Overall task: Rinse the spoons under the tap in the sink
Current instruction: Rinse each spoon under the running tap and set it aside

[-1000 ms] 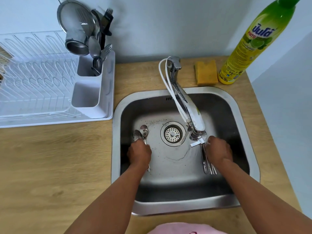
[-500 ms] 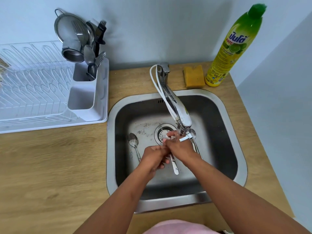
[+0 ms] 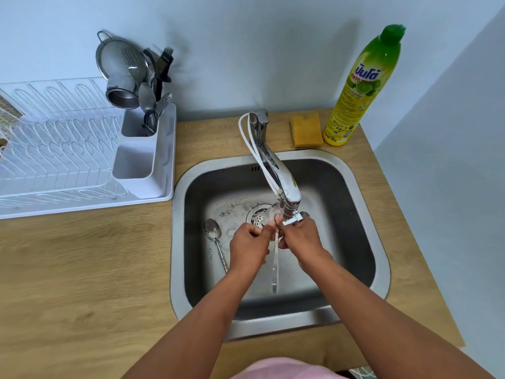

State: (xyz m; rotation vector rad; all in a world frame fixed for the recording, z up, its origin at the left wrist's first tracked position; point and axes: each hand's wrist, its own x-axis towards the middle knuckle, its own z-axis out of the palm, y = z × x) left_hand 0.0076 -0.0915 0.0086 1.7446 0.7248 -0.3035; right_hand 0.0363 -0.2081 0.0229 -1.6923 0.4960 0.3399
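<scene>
Both hands are working together right under the tap spout, over the middle of the steel sink. The left hand is curled closed around the upper part of a spoon, and the right hand is pinching at the same spoon near its bowl end, fingers closed on it too. The handle is hanging down between the two wrists, pointing toward the near wall of the sink. The bowl of that spoon is mostly hiding behind the fingers, so I can't tell which way it's facing.

A second spoon is lying on the sink floor just left of the left hand, bowl toward the drain strainer, with dark specks around it. Something metallic is peeking out right behind the right hand, too hidden to name.

Up on the wooden counter, a yellow sponge is sitting just beside a green bottle of dish soap, both behind the sink. On the left, a white dish rack is holding a strainer, a metal cup and some cutlery in its caddy.
</scene>
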